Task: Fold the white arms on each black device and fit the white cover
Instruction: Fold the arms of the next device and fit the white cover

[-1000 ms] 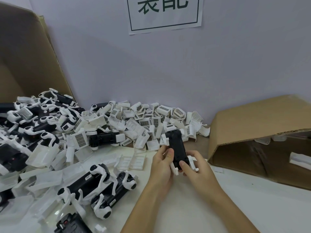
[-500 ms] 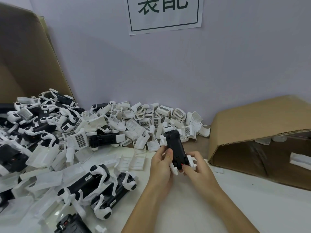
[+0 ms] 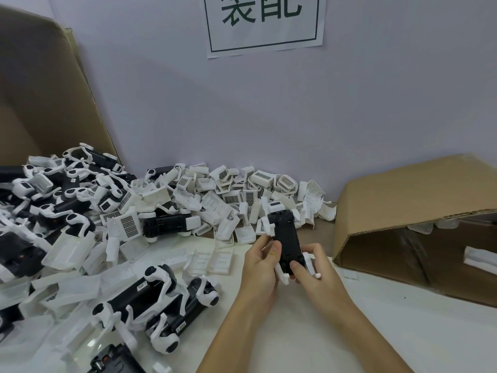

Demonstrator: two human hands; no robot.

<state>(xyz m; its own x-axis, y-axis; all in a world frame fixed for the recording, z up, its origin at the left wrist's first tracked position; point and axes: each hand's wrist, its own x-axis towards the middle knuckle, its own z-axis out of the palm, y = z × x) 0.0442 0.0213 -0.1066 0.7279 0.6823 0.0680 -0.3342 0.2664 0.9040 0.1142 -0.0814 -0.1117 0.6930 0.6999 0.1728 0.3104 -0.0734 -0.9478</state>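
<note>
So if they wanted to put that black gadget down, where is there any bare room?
Bare white table lies right of the forearms, below the tipped cardboard box. The left side is crowded with the pile of white covers and black devices.

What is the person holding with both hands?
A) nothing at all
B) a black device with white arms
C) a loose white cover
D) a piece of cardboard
B: the left hand and right hand both grip the black device, whose white arms stick out near the fingers, held above the table.
</note>
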